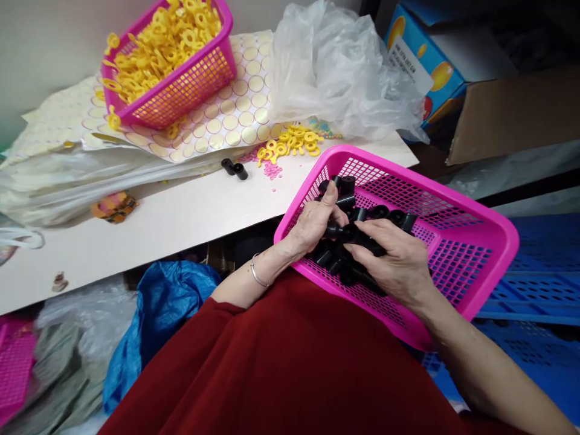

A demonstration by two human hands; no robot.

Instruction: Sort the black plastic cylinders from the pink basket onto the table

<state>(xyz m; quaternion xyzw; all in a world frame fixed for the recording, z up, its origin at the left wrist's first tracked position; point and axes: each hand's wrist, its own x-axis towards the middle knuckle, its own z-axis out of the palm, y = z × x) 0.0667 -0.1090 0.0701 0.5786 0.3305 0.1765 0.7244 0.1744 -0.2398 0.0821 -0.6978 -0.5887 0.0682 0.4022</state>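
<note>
A pink basket (496,232) rests against my front and the table edge, with many small black plastic tubes (322,258) in its left half. My left hand (315,223) reaches over the near-left rim, closed around a black tube (334,230) with the thumb raised. Close beside it, my right hand (396,260) pinches another black tube (350,232) between thumb and fingers. The two tubes are end to end or nearly so; whether they touch I cannot tell. Other tubes lie loose under and around both hands.
On the white table (190,208) lie two black tubes (240,171), yellow ring pieces (294,140) and pink bits (272,170). Behind stand a basket of yellow pieces (185,93), sticker sheets (244,115), a clear plastic bag (335,66) and an open carton (512,115). Blue crates (534,290) are at right.
</note>
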